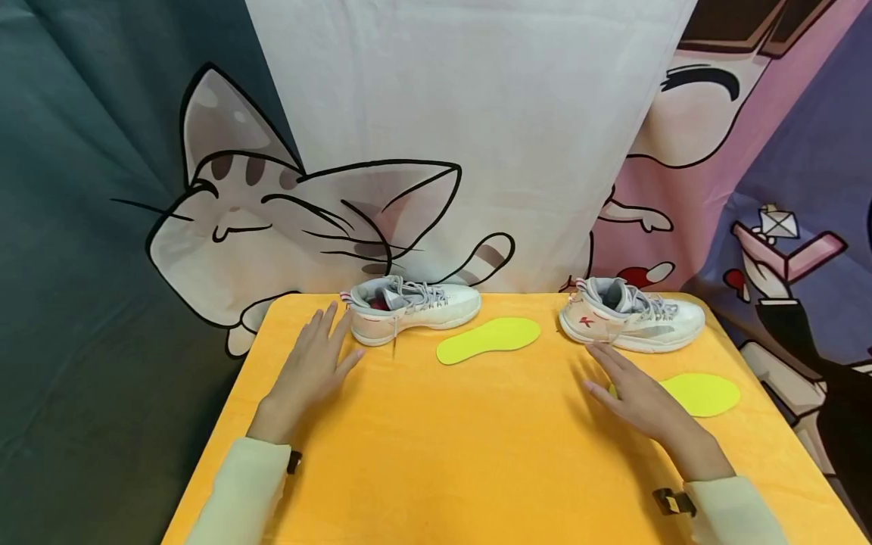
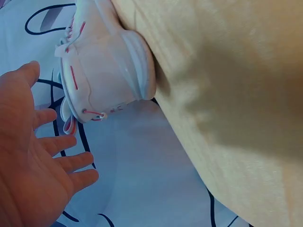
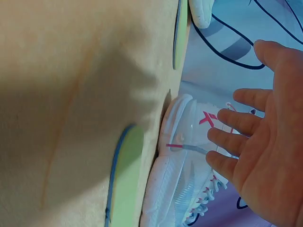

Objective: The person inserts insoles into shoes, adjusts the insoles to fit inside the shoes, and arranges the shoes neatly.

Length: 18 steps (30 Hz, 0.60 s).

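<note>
Near the back edge of the table stands a white sneaker (image 1: 415, 306) with grey laces, its heel toward my left hand (image 1: 309, 371). That hand has its fingers extended and holds nothing; the left wrist view shows it beside the sneaker's heel (image 2: 102, 66). A second white sneaker (image 1: 633, 314) with a red mark stands at the back right. My right hand (image 1: 636, 397), fingers extended and holding nothing, is just in front of it. One yellow insole (image 1: 489, 341) lies between the sneakers. Another yellow insole (image 1: 705, 393) is partly hidden behind my right hand.
The sneakers and insoles rest on a yellow-covered table (image 1: 463, 462). Right behind it hangs a cloth backdrop (image 1: 477, 98) with cartoon drawings, a cat among them. Dark bands (image 1: 671, 501) sit at the cuffs of the pale sleeves.
</note>
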Each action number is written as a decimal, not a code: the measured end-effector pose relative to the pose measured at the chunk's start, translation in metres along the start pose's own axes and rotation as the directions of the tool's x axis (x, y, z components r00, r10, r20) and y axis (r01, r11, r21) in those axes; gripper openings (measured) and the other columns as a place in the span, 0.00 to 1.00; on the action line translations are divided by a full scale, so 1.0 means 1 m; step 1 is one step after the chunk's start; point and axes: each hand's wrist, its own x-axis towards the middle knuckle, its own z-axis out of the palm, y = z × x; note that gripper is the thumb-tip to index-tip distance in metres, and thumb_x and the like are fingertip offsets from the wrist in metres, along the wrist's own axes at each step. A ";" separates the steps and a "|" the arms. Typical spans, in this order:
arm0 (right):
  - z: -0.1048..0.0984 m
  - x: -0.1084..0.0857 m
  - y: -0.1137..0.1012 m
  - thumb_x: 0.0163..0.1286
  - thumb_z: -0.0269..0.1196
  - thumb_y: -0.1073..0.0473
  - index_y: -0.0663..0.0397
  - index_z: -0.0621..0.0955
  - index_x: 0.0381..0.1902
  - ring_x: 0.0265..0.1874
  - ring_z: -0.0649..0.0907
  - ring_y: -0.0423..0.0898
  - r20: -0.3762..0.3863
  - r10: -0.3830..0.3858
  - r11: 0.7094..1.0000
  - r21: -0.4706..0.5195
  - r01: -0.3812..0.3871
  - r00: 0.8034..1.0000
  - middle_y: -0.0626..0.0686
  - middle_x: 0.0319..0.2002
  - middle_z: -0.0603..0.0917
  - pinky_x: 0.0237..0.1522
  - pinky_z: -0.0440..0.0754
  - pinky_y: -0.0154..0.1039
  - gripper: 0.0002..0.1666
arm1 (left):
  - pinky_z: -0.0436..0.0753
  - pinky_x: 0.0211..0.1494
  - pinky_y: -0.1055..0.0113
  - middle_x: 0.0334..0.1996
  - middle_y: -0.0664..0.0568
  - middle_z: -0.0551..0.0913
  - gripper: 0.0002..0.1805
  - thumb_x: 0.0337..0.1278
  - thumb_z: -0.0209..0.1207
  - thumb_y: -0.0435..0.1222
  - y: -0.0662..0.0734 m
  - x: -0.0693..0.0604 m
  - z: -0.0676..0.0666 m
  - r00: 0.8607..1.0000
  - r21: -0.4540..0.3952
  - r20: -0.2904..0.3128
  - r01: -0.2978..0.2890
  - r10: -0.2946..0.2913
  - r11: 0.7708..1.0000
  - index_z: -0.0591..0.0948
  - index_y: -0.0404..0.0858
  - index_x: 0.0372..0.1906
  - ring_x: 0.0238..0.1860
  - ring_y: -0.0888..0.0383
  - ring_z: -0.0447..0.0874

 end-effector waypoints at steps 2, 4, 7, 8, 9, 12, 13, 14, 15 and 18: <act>0.002 0.001 -0.002 0.78 0.58 0.38 0.53 0.60 0.82 0.74 0.66 0.70 -0.003 -0.004 1.000 0.007 0.004 1.000 0.66 0.79 0.60 0.69 0.65 0.72 0.45 | 0.53 0.80 0.35 0.81 0.31 0.51 0.41 0.75 0.55 0.54 0.000 0.006 -0.003 1.000 -0.003 -0.015 -0.009 0.008 1.000 0.59 0.36 0.81 0.79 0.29 0.51; 0.004 0.002 -0.004 0.78 0.59 0.40 0.52 0.60 0.82 0.74 0.66 0.69 -0.012 -0.015 1.000 0.015 0.015 1.000 0.65 0.79 0.61 0.69 0.65 0.71 0.44 | 0.53 0.80 0.36 0.80 0.30 0.52 0.41 0.74 0.56 0.53 0.000 0.012 -0.006 0.999 -0.003 -0.027 -0.017 0.017 1.000 0.60 0.35 0.80 0.78 0.28 0.53; 0.007 0.006 -0.007 0.78 0.59 0.39 0.52 0.60 0.81 0.75 0.66 0.68 -0.022 -0.024 0.999 0.023 0.025 0.999 0.65 0.79 0.62 0.71 0.64 0.70 0.44 | 0.55 0.80 0.38 0.78 0.29 0.56 0.40 0.74 0.57 0.51 -0.001 0.022 -0.008 0.998 -0.009 -0.047 -0.038 0.037 0.999 0.61 0.33 0.79 0.77 0.30 0.56; 0.008 0.008 -0.009 0.77 0.59 0.40 0.52 0.61 0.81 0.75 0.66 0.68 -0.029 -0.032 0.999 0.026 0.032 0.999 0.65 0.78 0.63 0.71 0.64 0.70 0.44 | 0.56 0.80 0.38 0.77 0.29 0.57 0.40 0.74 0.57 0.51 -0.002 0.026 -0.009 0.997 -0.016 -0.056 -0.045 0.044 0.999 0.62 0.33 0.79 0.77 0.31 0.57; 0.009 0.010 -0.011 0.77 0.60 0.40 0.52 0.61 0.81 0.75 0.66 0.67 -0.035 -0.038 0.999 0.027 0.038 0.999 0.65 0.78 0.64 0.71 0.64 0.69 0.43 | 0.57 0.79 0.38 0.76 0.29 0.59 0.39 0.74 0.57 0.51 -0.002 0.029 -0.009 0.996 -0.024 -0.069 -0.052 0.051 0.998 0.62 0.33 0.78 0.76 0.31 0.58; 0.012 0.018 -0.016 0.77 0.61 0.41 0.53 0.63 0.80 0.74 0.67 0.67 -0.041 -0.054 0.998 0.033 0.055 0.998 0.64 0.77 0.65 0.72 0.64 0.69 0.42 | 0.62 0.77 0.37 0.75 0.28 0.62 0.38 0.74 0.57 0.51 -0.004 0.039 -0.009 0.992 -0.051 -0.111 -0.068 0.062 0.996 0.63 0.33 0.77 0.75 0.32 0.61; 0.012 0.020 -0.018 0.77 0.61 0.42 0.53 0.63 0.80 0.74 0.67 0.67 -0.042 -0.060 0.997 0.035 0.062 0.997 0.65 0.77 0.66 0.72 0.64 0.69 0.42 | 0.63 0.76 0.37 0.75 0.28 0.61 0.38 0.74 0.57 0.50 -0.005 0.041 -0.009 0.991 -0.061 -0.117 -0.065 0.058 0.996 0.63 0.33 0.77 0.75 0.32 0.61; 0.013 0.022 -0.020 0.77 0.62 0.43 0.54 0.64 0.79 0.74 0.68 0.67 -0.042 -0.067 0.997 0.038 0.069 0.997 0.65 0.76 0.66 0.72 0.64 0.69 0.41 | 0.64 0.76 0.36 0.75 0.28 0.61 0.38 0.74 0.57 0.51 -0.005 0.044 -0.010 0.992 -0.071 -0.119 -0.062 0.053 0.996 0.63 0.33 0.77 0.75 0.32 0.61; 0.014 0.023 -0.021 0.77 0.62 0.44 0.54 0.64 0.79 0.73 0.68 0.67 -0.042 -0.072 0.996 0.039 0.074 0.996 0.65 0.76 0.66 0.72 0.64 0.68 0.41 | 0.64 0.75 0.35 0.75 0.28 0.61 0.38 0.74 0.57 0.51 -0.005 0.047 -0.010 0.992 -0.078 -0.117 -0.058 0.049 0.995 0.62 0.33 0.77 0.75 0.31 0.61; 0.015 0.027 -0.025 0.77 0.62 0.46 0.56 0.65 0.78 0.72 0.69 0.68 -0.053 -0.086 0.995 0.044 0.089 0.995 0.66 0.75 0.68 0.71 0.65 0.68 0.40 | 0.64 0.75 0.35 0.76 0.29 0.60 0.39 0.75 0.55 0.52 -0.006 0.055 -0.011 0.996 -0.108 -0.089 -0.041 0.031 0.993 0.60 0.33 0.78 0.76 0.32 0.60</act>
